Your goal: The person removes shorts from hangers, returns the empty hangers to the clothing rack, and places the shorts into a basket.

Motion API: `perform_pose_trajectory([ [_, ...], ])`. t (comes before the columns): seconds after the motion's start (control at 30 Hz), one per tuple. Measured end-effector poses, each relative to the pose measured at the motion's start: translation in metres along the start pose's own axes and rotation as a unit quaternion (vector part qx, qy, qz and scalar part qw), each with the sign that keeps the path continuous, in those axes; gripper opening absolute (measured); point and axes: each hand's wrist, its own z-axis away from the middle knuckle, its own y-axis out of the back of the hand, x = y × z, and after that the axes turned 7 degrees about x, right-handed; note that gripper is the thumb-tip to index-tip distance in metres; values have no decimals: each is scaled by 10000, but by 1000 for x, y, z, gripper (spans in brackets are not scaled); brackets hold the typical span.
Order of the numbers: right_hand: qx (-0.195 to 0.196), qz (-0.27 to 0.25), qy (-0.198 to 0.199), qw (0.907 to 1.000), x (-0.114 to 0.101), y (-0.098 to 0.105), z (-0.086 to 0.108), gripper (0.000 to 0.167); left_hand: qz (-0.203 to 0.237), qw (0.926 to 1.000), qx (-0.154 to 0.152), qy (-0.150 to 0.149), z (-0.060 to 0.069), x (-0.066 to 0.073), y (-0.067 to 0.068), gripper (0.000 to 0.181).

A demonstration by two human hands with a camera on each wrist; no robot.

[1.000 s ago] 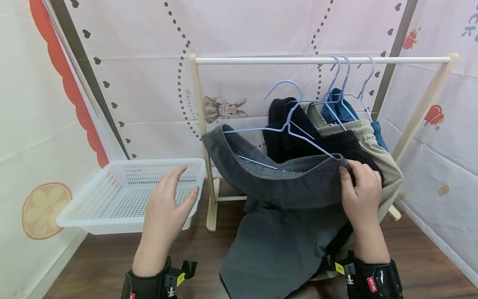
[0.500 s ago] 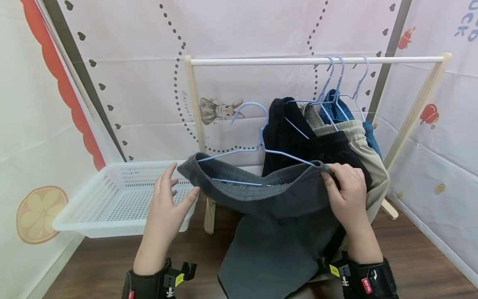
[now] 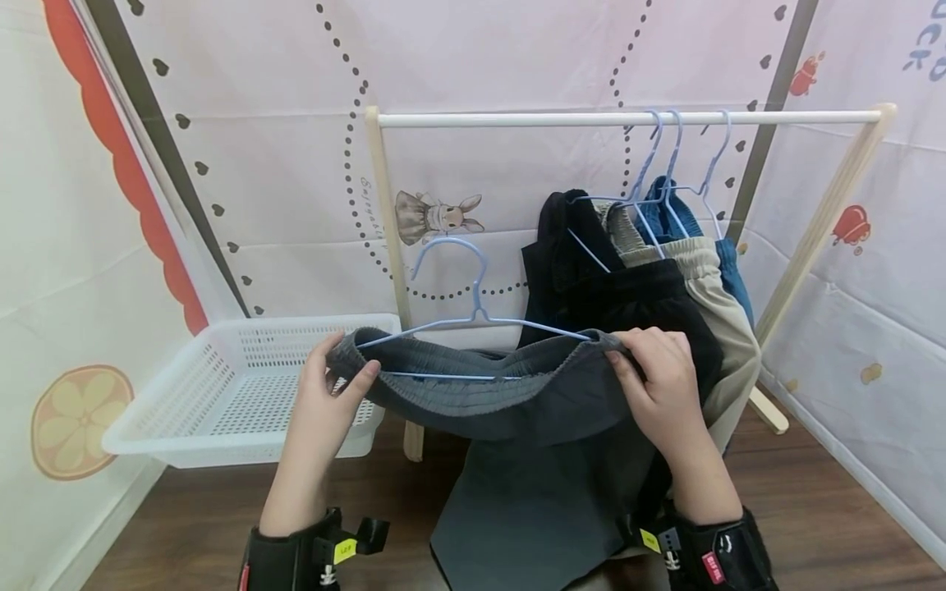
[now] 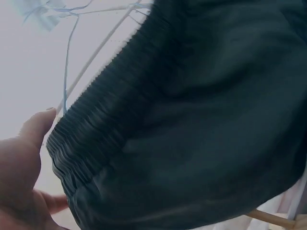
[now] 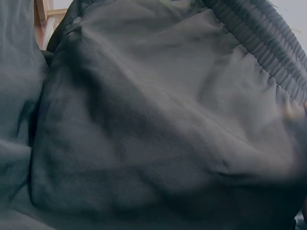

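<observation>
A dark grey pair of pants with an elastic waistband hangs open at the waist toward me in the head view. Inside the waistband sits a light blue hanger, its hook upright and off the rail. My left hand holds the waistband's left end, thumb at the front and fingers behind. At the opposite end, my right hand pinches the waistband near the hanger's tip. The left wrist view shows the ribbed waistband beside my thumb. Grey cloth fills most of the right wrist view, hiding the right fingers.
A wooden-legged rack with a white rail stands behind. Black pants, beige pants and a blue garment hang at its right on blue hangers. A white plastic basket stands at the left.
The grey pants and hanger have moved left and down, away from the hanging clothes. My right hand has moved left with them. My left hand has come onto the waistband's left end.
</observation>
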Motion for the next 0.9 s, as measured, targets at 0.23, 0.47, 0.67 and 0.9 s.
perform_pose_trajectory([
  [0.23,-330,68,94,9994,-4,-4,0,35,406,9989,17,238,-1,1,1,76],
  [0.47,-746,24,-332,9967,-11,-14,3,10,123,9997,-45,-205,4,5,-9,69],
  [0.67,-687,-102,-528,9962,-17,-20,5,15,-60,9994,-95,-318,7,9,-14,66],
  [0.9,-712,-277,-563,9955,-25,-25,7,19,-159,9990,-161,-397,8,10,-15,62],
])
